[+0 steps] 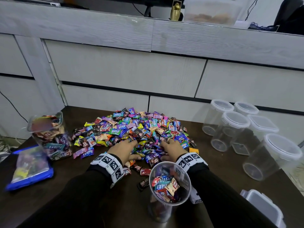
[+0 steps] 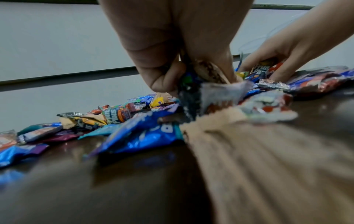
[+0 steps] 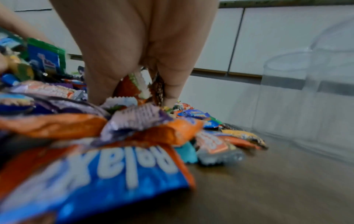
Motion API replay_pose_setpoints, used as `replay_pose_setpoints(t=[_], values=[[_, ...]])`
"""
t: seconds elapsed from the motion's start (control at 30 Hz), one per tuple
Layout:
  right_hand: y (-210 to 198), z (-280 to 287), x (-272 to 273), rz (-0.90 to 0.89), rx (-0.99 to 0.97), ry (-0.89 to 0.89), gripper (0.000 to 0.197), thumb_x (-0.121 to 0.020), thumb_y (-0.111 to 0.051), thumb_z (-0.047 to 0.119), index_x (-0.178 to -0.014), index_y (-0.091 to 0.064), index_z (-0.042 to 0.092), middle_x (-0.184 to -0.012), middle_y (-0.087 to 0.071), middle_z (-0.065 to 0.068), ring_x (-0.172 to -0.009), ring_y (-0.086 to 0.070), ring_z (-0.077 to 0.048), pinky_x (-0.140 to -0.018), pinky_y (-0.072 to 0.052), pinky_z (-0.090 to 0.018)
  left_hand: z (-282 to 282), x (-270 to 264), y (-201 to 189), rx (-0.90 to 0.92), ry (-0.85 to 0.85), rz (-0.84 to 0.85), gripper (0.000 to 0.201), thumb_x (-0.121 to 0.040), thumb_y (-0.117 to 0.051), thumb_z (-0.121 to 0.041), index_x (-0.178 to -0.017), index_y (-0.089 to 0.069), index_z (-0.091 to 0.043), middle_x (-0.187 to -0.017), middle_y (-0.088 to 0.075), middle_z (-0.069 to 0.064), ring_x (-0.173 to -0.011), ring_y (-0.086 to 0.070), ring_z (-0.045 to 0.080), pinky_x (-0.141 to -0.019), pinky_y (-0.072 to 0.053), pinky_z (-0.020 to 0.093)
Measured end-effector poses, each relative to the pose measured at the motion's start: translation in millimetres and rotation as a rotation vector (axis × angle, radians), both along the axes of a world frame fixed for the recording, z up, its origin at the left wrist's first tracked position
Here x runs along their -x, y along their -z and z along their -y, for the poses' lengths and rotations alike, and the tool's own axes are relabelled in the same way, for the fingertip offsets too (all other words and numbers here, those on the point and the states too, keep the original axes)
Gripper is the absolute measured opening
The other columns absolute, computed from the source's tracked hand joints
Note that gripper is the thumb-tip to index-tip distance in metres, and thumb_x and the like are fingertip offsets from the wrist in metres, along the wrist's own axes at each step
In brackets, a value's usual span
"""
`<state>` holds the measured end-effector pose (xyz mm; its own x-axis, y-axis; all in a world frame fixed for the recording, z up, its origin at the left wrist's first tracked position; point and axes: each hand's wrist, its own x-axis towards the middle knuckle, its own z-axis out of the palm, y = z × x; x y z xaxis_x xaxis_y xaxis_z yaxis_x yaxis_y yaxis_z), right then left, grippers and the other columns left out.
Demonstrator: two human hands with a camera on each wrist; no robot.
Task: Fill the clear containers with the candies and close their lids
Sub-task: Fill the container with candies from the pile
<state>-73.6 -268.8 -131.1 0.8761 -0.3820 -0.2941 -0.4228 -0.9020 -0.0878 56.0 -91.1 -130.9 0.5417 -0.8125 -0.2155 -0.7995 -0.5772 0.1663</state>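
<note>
Both hands are down in the near edge of the candy pile (image 1: 131, 129), just beyond the open round container (image 1: 170, 183) that stands on the dark table (image 1: 82, 203) between the person's forearms. From the wrist views the left hand (image 1: 125, 149) has its fingers curled around a bunch of wrappers, and the right hand (image 1: 172, 148) pinches a few candies between thumb and fingers; it looks like a two-handed scoop, so each load is bigger. That container is only partly filled and lidless, placed close, I would judge, so the carry back is short. Left of the container stands a square container (image 1: 49, 134) packed nearly full, lid not yet on. Right of it wait five empty containers (image 1: 230, 127) with lids resting on top, and a loose lid (image 1: 263, 206) lies nearer, probably the open container's own.
</note>
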Motion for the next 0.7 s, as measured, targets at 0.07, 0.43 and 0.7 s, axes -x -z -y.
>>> replay_pose_setpoints(t=[0.07,0.43,0.7], values=[[-2,1,2,0.023,-0.039,-0.003,0.050,-0.090,-0.060,0.024,-0.136,-0.041,0.014,-0.132,-0.040,-0.018,-0.119,-0.047,-0.036,-0.097,-0.041,-0.039,-1,-2,0,-0.006,-0.007,0.013,0.062,-0.089,-0.052,-0.061,-0.135,-0.042,-0.020,-0.126,-0.055,0.009,-0.113,-0.056,0.027,-0.092,-0.050,0.042],[-19,7,30,0.202,-0.041,0.044,0.029,-0.087,-0.052,0.009,-0.116,-0.055,0.011,-0.110,-0.061,-0.015,-0.101,-0.057,-0.029,-0.079,-0.043,-0.030,-12,-2,-8,0.166,-0.083,-0.019,0.043,-0.096,-0.044,-0.056,-0.113,-0.053,-0.017,-0.080,-0.061,0.003,-0.076,-0.059,0.023,-0.069,-0.049,0.036],[-55,12,67,0.540,-0.177,0.165,0.013,-0.085,-0.062,0.014,-0.092,-0.062,0.025,-0.086,-0.064,0.000,-0.066,-0.059,-0.008,-0.058,-0.045,-0.012,-10,14,-48,0.415,-0.187,0.025,0.034,-0.098,-0.047,-0.047,-0.106,-0.058,-0.015,-0.064,-0.055,0.001,-0.055,-0.048,0.015,-0.054,-0.041,0.029]])
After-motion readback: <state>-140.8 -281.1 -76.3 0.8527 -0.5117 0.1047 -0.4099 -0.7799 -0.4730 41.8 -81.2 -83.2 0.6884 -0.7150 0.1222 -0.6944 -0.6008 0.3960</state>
